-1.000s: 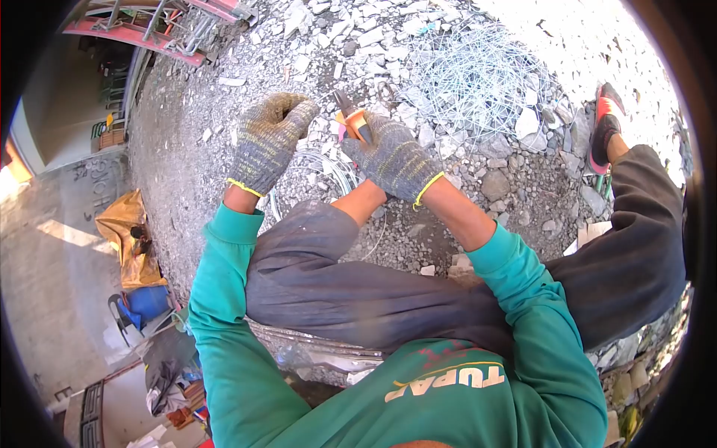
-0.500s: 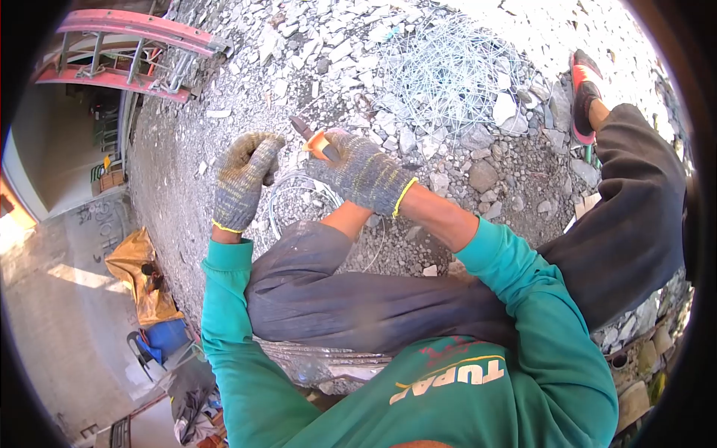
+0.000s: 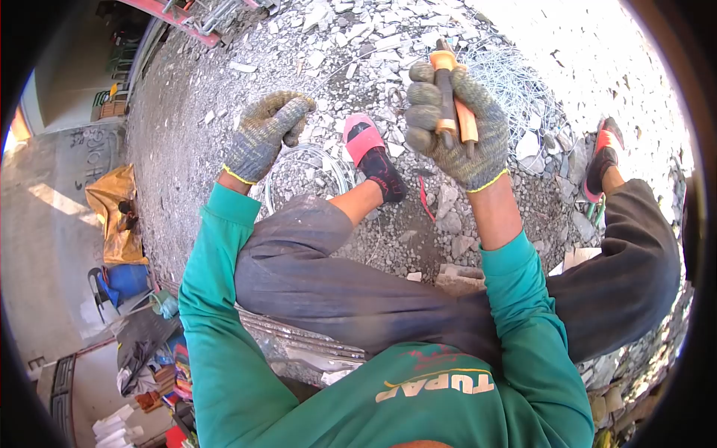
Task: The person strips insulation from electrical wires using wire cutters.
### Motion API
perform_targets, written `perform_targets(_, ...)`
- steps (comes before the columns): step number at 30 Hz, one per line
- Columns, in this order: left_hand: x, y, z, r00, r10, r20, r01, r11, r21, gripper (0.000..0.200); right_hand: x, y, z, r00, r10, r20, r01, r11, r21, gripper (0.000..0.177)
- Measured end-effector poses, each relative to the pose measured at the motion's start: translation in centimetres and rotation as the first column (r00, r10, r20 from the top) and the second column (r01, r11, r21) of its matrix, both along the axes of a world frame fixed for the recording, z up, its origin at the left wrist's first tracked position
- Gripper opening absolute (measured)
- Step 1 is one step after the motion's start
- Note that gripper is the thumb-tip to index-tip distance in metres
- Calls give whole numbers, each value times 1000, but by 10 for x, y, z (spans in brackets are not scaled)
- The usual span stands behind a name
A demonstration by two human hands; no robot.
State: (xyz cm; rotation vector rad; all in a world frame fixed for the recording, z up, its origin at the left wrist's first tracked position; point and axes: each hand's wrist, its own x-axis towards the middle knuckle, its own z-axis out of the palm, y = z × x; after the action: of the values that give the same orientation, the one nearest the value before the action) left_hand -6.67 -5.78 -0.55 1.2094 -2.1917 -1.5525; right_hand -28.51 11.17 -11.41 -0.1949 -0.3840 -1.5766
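We see the right hand [image 3: 454, 123] raised in its knitted glove, all fingers wrapped tightly round the orange handles of a pair of pliers [image 3: 447, 75]. The tool stands upright, and its head is hidden at the top of the fist, so we cannot tell whether anything is caught in it.

The left hand [image 3: 265, 134], gloved too, is curled shut just above a coil of wire [image 3: 306, 175]. The coil lies on the gravel ground [image 3: 194, 149] beside the bent knee. A strand may run out of that fist, but it is too thin for us to be sure.

A foot in a pink and black shoe [image 3: 371, 157] rests between the two hands, just beside the coil. The other shoe [image 3: 605, 153] sits well apart at the right.

Beyond the right hand lies a loose tangle of wire pieces [image 3: 515, 82], heaped on the broken stone. We judge from this heap that a good deal of wire has already been cut and thrown aside. The coil shows several turns, so we judge that plenty remains to be worked through. With the pliers held up and away from the coil, no cut looks to be in progress at this instant.

Further off, a red ladder [image 3: 187, 15] lies at the top edge, and a yellow sack [image 3: 112, 216] sits at the left.
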Motion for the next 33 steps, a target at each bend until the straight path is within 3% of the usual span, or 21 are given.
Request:
perform_targets(1, -1, -1, 1, 999, 4, 50, 1, 996, -90, 27, 3, -2, 0, 1000, 9, -3, -9, 1000, -3, 46)
perform_targets(2, -1, -3, 1, 994, 34, 99, -22, 993, -119, 25, 8, -6, -4, 962, -21, -272, 115, 935, 336, 34)
perform_targets(3, -4, -3, 2, 994, 36, 101, -23, 992, -123, 25, 14, -11, -11, 857, 44, -513, 311, 749, 585, 22)
perform_targets(4, -7, -1, 2, 985, 70, 159, -33, 974, -224, 24, 24, -20, -40, 732, 103, -673, 426, 702, 571, 21)
perform_targets(5, -9, 0, 1, 971, 107, 214, -34, 947, -321, 24, 35, -26, -57, 735, 105, -670, 422, 702, 573, 21)
perform_targets(6, -9, 0, 0, 960, 114, 257, -19, 938, -346, 22, 45, -30, -60, 293, 186, -938, 653, 678, 338, 28)
perform_targets(7, -8, -3, -4, 959, 112, 262, -17, 941, -339, 22, 52, -31, -63, -225, 269, -936, 731, 682, 20, 34)
perform_targets(8, -7, -6, -11, 974, 58, 220, 23, 937, -349, 22, 59, -32, -67, -222, 277, -935, 731, 681, 28, 34)
perform_targets(10, -9, -4, -15, 981, 0, 196, 65, 943, -328, 22, 76, -30, -44, -352, 233, -907, 717, 690, -101, 39)
perform_targets(18, -27, 15, -22, 973, -111, 200, 171, 934, -312, 22, 82, -24, -18, -258, 150, -954, 715, 694, -84, 31)
perform_targets(28, -36, 16, -26, 973, -138, 186, 192, 928, -319, 23, 86, -27, -27, -221, 129, -967, 749, 657, -84, 35)
perform_targets(30, -37, 16, -27, 974, -136, 181, 187, 934, -305, 22, 87, -29, -29, -186, 214, -959, 752, 659, 1, 37)
perform_targets(33, -41, 21, -22, 969, -156, 190, 207, 936, -286, 22, 81, -31, -32, -90, 195, -977, 722, 688, 71, 38)
